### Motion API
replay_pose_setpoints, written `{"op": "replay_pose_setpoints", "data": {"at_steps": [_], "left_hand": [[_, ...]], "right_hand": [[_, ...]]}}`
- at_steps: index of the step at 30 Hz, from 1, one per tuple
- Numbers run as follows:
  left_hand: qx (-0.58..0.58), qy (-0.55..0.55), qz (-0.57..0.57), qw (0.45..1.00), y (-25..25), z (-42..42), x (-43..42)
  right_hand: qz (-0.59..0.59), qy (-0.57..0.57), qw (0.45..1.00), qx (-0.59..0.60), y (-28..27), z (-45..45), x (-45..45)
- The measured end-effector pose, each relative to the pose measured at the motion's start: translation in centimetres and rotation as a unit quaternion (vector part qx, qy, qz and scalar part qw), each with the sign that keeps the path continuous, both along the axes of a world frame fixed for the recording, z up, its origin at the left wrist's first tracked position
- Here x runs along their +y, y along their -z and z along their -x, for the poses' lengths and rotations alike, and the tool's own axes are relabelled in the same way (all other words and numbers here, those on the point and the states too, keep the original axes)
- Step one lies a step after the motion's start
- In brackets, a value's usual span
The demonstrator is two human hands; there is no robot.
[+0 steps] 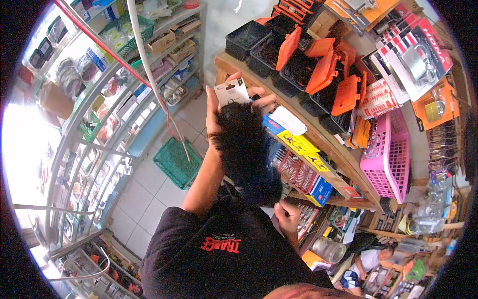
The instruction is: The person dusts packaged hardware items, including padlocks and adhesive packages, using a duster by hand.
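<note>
My left hand (213, 112) reaches up with its fingers wrapped round a white hang-hole card (231, 91). A long black fuzzy item (244, 144) lies against the card and extends down towards my black shirt (214, 249); whether it is fixed to the card I cannot tell. Beside the lower end of this item is my right hand (287, 215), its fingers curled; what they hold, if anything, is hidden. The black item covers part of my left palm.
Shelves of small goods (99, 149) curve along the left. On the wooden shelf (358, 184) at right stand black bins (247, 37), orange-lidded boxes (318, 74) and a pink basket (383, 154). A green basket (178, 162) is on the floor. Another person (368, 261) is at lower right.
</note>
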State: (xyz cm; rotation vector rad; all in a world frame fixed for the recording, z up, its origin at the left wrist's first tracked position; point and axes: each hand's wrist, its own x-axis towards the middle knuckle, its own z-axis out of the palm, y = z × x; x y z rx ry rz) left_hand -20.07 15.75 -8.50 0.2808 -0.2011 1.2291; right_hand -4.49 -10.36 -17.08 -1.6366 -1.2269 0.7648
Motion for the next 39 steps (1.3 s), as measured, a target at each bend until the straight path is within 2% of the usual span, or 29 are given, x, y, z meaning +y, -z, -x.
{"op": "replay_pose_setpoints", "data": {"at_steps": [2, 3, 5, 7, 8, 9, 11, 12, 13, 14, 15, 17, 18, 21, 22, 25, 27, 29, 30, 31, 33, 34, 37, 38, 39], "left_hand": [[0.070, -0.017, 0.042, 0.997, -0.7, 0.0, -0.3], [0.106, -0.025, 0.065, 0.992, -1.0, 0.0, -0.6], [0.037, 0.021, 0.033, 0.999, -0.7, -0.2, -0.5], [-0.015, 0.057, -0.013, 0.998, 0.2, -0.4, 0.1], [0.004, 0.043, 0.007, 0.999, -0.7, -0.1, -0.6], [-0.043, 0.066, 0.035, 0.996, -0.7, -0.1, -0.7], [-0.136, 0.115, 0.091, 0.980, -0.7, -0.2, -0.5], [0.007, 0.065, -0.003, 0.998, -0.3, -0.2, -0.5], [0.002, 0.071, -0.045, 0.996, 0.5, -0.4, 0.0], [0.019, 0.062, 0.061, 0.996, -0.8, -0.4, -0.4], [0.036, 0.050, 0.167, 0.984, -2.0, -0.3, -1.1], [-0.018, 0.049, 0.066, 0.996, -1.3, -0.7, -1.7], [-0.046, 0.049, 0.013, 0.998, -1.1, -0.9, -1.6], [0.060, 0.044, 0.100, 0.992, -0.7, -0.4, -1.2], [0.053, 0.059, 0.062, 0.995, -0.1, -0.5, -1.1], [0.035, 0.090, -0.026, 0.995, 2.0, -1.1, -0.5], [0.024, 0.091, -0.043, 0.995, -0.2, -0.6, -0.7], [0.071, 0.085, 0.131, 0.985, -3.5, 0.5, -2.4], [-0.057, 0.119, 0.086, 0.988, -1.8, 0.2, -2.0], [-0.176, 0.168, 0.039, 0.969, -0.3, 0.0, -1.5], [-0.070, 0.085, -0.040, 0.993, 0.4, -0.5, -1.4], [-0.027, 0.089, 0.032, 0.995, -0.3, -0.2, -1.5], [-0.280, 0.174, 0.084, 0.940, -0.5, 0.1, -1.2], [0.091, 0.042, -0.055, 0.993, 1.3, -0.3, -1.4], [0.204, 0.010, -0.069, 0.977, 1.0, -0.2, -0.5]], "right_hand": [[0.020, 0.057, 0.997, 0.047, -0.7, 0.3, 0.2], [0.039, 0.018, 0.999, 0.011, -0.6, 0.0, 0.0], [0.069, -0.057, 0.994, -0.061, -0.6, -0.8, 0.2], [0.056, 0.011, 0.998, 0.016, -1.1, 0.0, 0.4], [0.043, 0.046, 0.996, 0.056, -1.2, 0.2, 0.6], [0.032, 0.080, 0.992, 0.096, -1.2, 0.3, 0.6], [0.028, 0.033, 0.998, 0.046, -1.2, 0.0, 0.8], [0.010, 0.000, 1.000, 0.003, -1.4, 0.0, 1.3], [-0.007, -0.033, 0.999, -0.040, -1.6, 0.0, 1.4], [-0.004, 0.011, 0.999, 0.037, -1.8, 0.3, 1.3], [0.004, 0.009, 0.999, 0.053, -1.9, 0.3, 1.4], [0.020, 0.007, 0.996, 0.088, -1.9, 0.4, 1.5], [0.025, -0.004, 0.998, 0.064, -2.7, 1.0, 1.9], [-0.052, 0.100, 0.992, 0.050, -2.4, 1.8, 2.7], [-0.015, 0.067, 0.997, 0.030, -3.2, 1.6, 2.7], [-0.029, -0.019, 0.999, 0.024, -3.2, 1.9, 3.1], [-0.036, 0.030, 0.999, 0.019, -3.2, 2.1, 3.3], [-0.022, 0.069, 0.996, 0.061, -3.4, 2.3, 3.4], [-0.034, 0.015, 0.998, 0.040, -2.6, 1.7, 3.1], [-0.046, 0.020, 0.998, 0.039, -2.6, 1.8, 3.2], [-0.068, 0.031, 0.997, 0.037, -3.0, 2.3, 3.3], [-0.049, 0.077, 0.994, 0.057, -3.3, 2.7, 3.2], [-0.028, -0.004, 0.996, 0.080, -2.7, 2.0, 2.8], [-0.005, -0.026, 0.997, 0.078, -2.8, 1.9, 2.7], [-0.014, 0.003, 0.997, 0.076, -2.6, 1.9, 2.5]]}}
